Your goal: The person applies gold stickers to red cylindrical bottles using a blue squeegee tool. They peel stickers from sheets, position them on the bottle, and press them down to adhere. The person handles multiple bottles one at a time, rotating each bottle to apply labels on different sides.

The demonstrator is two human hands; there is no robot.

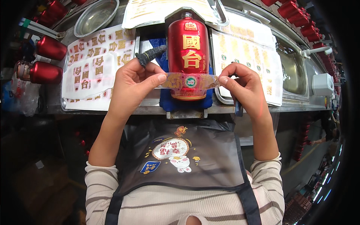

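Note:
A glossy red bottle (pixel 188 45) with raised gold characters lies on a blue cloth (pixel 165 101) in a metal holder, its neck pointing away from me. Across its lower part stretches a clear decal strip (pixel 174 80) with gold patterns and a round green emblem. My left hand (pixel 131 82) pinches the strip's left end between thumb and fingers; a dark knitted cover (pixel 150 55) sits on one finger. At the strip's right end, my right hand (pixel 243 84) closes thumb and finger on it. A flat dark piece (pixel 238 107) hangs below that hand, its kind unclear.
Decal sheets (pixel 88 71) lie on a tray at left, more sheets (pixel 245 56) on a tray at right. A metal bowl (pixel 96 18) stands back left. Red bottles (pixel 45 72) line the left side. A sink with water (pixel 294 75) and white tap (pixel 317 51) are at right.

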